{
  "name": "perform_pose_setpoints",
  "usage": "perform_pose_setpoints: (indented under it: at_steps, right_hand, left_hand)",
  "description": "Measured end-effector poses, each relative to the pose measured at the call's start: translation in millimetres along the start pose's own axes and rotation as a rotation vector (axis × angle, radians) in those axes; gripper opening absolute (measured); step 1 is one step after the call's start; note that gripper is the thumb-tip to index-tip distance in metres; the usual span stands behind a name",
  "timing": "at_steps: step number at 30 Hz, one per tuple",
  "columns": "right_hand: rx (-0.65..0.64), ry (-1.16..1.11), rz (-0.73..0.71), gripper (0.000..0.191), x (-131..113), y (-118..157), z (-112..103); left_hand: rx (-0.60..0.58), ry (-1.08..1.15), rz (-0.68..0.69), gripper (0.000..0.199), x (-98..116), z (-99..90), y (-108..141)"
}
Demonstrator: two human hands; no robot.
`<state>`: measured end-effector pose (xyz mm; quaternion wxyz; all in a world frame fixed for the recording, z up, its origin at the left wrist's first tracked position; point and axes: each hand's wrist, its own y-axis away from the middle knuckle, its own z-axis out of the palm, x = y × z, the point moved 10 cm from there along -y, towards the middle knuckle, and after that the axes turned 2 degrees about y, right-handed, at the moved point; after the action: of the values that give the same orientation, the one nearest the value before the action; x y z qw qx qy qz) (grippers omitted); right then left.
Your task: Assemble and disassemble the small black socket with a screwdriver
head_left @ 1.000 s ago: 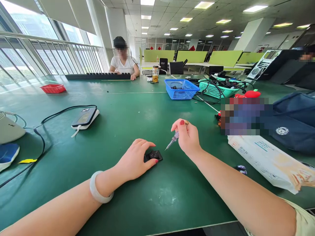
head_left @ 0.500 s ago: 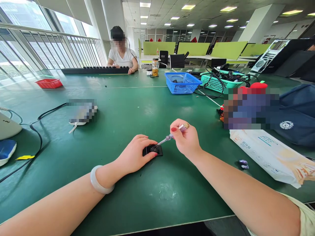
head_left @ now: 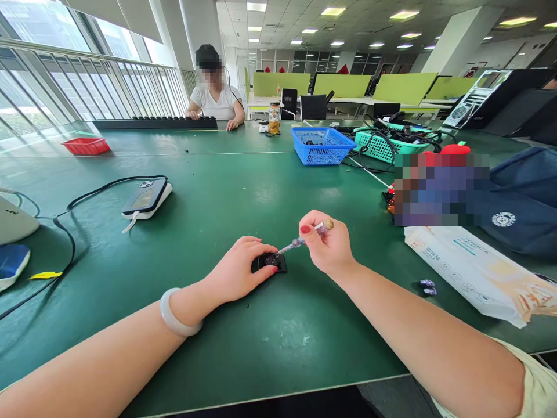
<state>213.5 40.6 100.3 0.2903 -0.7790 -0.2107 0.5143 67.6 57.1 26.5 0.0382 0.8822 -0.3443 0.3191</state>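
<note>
Left hand (head_left: 237, 270): thumb and index slightly parted, gripping the black part (head_left: 272, 261) between them.
Black part: flat on the green table (head_left: 204, 209), under the left fingertips, left of the right hand.
Right hand (head_left: 329, 247): fingers closed round the screwdriver (head_left: 299, 241).
Screwdriver: tilted, tip down-left at the black part; contact too small to tell.
Nearby: purple items (head_left: 427, 287) right of both grips, white packet (head_left: 461, 273) beyond those.
</note>
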Motion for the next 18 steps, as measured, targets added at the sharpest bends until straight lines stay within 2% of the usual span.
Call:
perform_pose_setpoints:
  at_steps: [9, 12, 15, 16, 18]
  right_hand:
    - [0.022, 0.038, -0.026, 0.059, -3, 1, -1]
    - [0.057, 0.025, -0.120, 0.059, -13, 1, -7]
    - [0.169, -0.013, -0.252, 0.059, -32, -3, -30]
    - [0.220, -0.014, -0.282, 0.058, -39, -5, -43]
    - [0.424, -0.019, -0.306, 0.056, -53, -7, -82]
  left_hand:
    - [0.016, -0.005, 0.019, 0.038, 1, -2.4, 1]
    - [0.054, 0.032, 0.026, 0.048, 0, -4.1, 3]
    - [0.183, 0.053, 0.044, 0.052, -1, -18.5, 6]
    - [0.249, 0.048, 0.059, 0.053, 1, -28.8, 8]
    - [0.416, 0.033, 0.133, 0.051, 14, -59.5, 17]
